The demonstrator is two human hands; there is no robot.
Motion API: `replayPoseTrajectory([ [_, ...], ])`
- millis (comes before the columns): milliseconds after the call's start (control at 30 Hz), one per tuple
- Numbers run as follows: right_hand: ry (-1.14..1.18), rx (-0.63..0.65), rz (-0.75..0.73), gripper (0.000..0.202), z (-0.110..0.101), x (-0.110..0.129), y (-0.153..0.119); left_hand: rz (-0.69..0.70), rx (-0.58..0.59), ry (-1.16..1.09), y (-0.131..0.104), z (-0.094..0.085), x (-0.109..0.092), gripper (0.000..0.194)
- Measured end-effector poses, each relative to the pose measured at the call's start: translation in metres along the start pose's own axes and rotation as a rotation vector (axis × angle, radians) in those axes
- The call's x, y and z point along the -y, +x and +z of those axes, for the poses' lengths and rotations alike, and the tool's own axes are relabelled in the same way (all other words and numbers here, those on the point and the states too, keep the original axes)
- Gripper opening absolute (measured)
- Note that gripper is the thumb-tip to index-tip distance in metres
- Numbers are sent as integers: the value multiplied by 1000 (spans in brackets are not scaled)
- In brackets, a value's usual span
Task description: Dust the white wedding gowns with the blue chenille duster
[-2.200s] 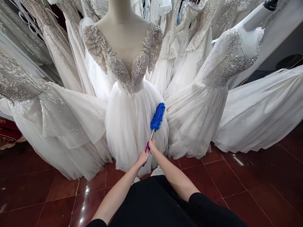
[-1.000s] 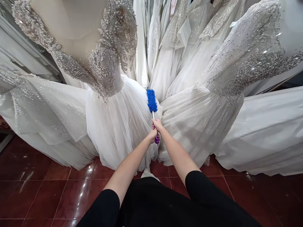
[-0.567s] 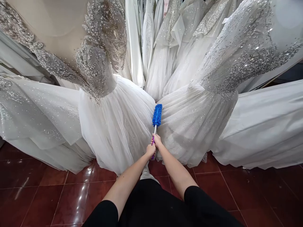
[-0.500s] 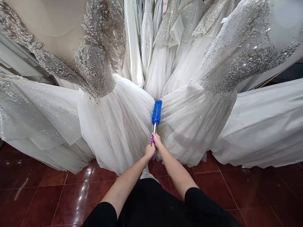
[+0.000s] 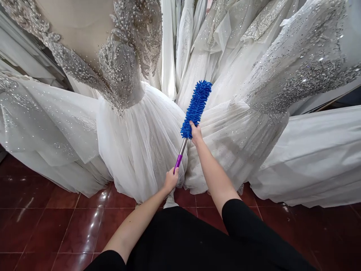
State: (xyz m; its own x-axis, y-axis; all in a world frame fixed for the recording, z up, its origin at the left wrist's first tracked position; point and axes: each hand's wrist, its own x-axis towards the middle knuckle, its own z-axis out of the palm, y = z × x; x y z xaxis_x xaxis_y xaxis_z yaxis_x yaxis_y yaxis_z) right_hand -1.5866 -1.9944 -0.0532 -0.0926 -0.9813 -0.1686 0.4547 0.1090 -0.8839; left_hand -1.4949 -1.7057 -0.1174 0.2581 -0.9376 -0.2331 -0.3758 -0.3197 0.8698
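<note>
A duster [image 5: 196, 107] with a blue chenille head, a metal rod and a purple grip slants up and to the right in front of me. My left hand [image 5: 171, 180] is closed round the purple grip at its lower end. Higher up, my right hand [image 5: 195, 133] is at the lower right side of the blue head, its thumb on the fibres and its other fingers mostly hidden. Behind the duster stand a white gown with a beaded bodice [image 5: 124, 75] on the left and a sequinned white gown [image 5: 284, 82] on the right.
More white dresses [image 5: 194, 56] hang close together at the back. Long pale skirts spread at the far left [image 5: 50, 120] and far right [image 5: 316, 154]. Dark red floor tiles [image 5: 81, 226] lie under the hems, and a pale shoe [image 5: 170, 200] shows below my left hand.
My right hand has moved from the handle up to the blue head. The duster has risen closer to me and tilted further right. My left hand has shifted slightly left, still on the grip.
</note>
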Motion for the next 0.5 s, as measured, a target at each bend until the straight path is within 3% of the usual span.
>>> replayPoseTrajectory([
  [233,-17,40,51,32,27,-9,-32,8,-74,-78,25,-10,-20,48],
  [367,-99,263,275,30,49,-3,-49,-72,-87,-234,63,-17,-50,52],
  [500,-210,370,305,14,77,-8,-57,-188,-85,-395,104,-19,-85,59],
])
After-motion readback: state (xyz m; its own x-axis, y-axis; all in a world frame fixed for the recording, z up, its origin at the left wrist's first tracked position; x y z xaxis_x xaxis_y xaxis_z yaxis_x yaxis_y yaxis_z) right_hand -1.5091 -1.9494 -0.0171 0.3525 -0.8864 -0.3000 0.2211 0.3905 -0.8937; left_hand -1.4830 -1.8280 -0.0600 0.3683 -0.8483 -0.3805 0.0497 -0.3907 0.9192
